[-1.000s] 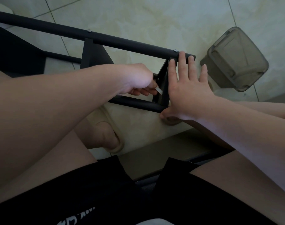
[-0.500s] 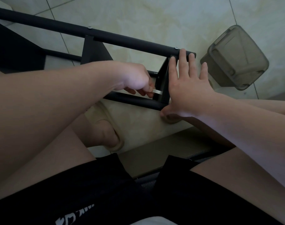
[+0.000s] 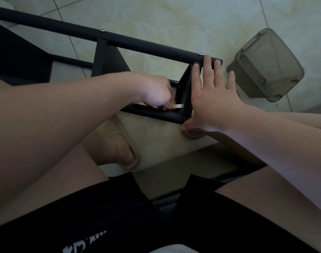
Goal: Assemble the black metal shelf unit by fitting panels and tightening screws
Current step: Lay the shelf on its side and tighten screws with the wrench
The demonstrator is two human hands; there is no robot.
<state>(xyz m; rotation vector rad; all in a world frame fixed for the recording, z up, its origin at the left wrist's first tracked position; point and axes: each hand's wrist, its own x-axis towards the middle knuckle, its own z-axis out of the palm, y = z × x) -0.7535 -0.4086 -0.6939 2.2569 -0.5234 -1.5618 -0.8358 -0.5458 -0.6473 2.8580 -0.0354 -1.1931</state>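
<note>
Left hand (image 3: pixel 156 92) pinches a flat silver wrench (image 3: pixel 178 106); the right hand (image 3: pixel 212 99), fingers straight, braces the end panel (image 3: pixel 183 88). Rail screws (image 3: pixel 199 54) are in, but this joint looks unfinished.

Floor (image 3: pixel 174 24): large pale glossy tiles, beige-green marbled pattern, thin dark grout lines. A translucent grey plastic container (image 3: pixel 265 64) lies tipped on the floor, upper right. Lighting: dim, diffuse.
</note>
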